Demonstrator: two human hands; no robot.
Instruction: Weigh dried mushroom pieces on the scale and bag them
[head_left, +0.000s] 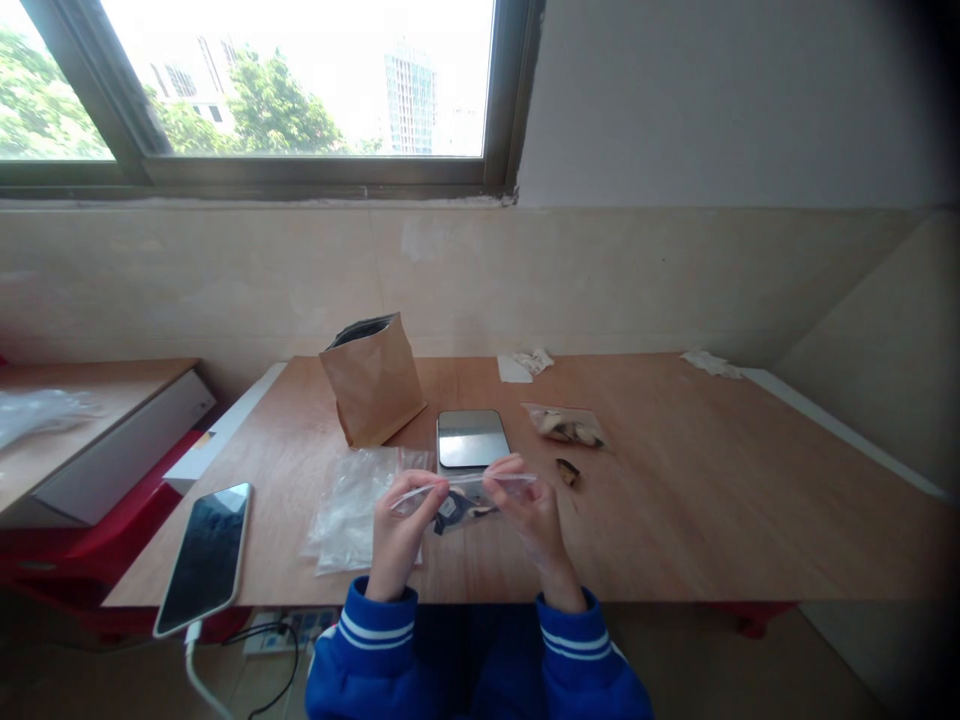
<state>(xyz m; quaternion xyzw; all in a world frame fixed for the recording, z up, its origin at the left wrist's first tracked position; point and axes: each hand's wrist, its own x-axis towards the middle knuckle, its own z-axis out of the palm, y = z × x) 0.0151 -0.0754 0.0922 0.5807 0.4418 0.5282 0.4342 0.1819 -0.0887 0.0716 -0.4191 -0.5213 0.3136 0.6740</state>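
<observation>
Between my two hands is a clear zip bag (469,510), with dark and pale pieces inside. The fingers of my left hand (401,525) pinch its top edge on the left. My right hand (534,510) pinches the same edge on the right. Just beyond the bag sits a flat scale (472,440) with a shiny plate. To my left lies a stack of clear plastic bags (352,510), partly behind my left hand. A filled clear bag (570,427) with pale and dark pieces lies on the right, and a loose brown piece (568,472) is near it.
An open brown paper pouch (379,385) stands behind the plastic bags. A phone (206,555) with a white cable lies at the table's (712,510) left front edge. White paper (514,369) and crumpled tissue (711,364) lie at the back. A window (315,90) is above.
</observation>
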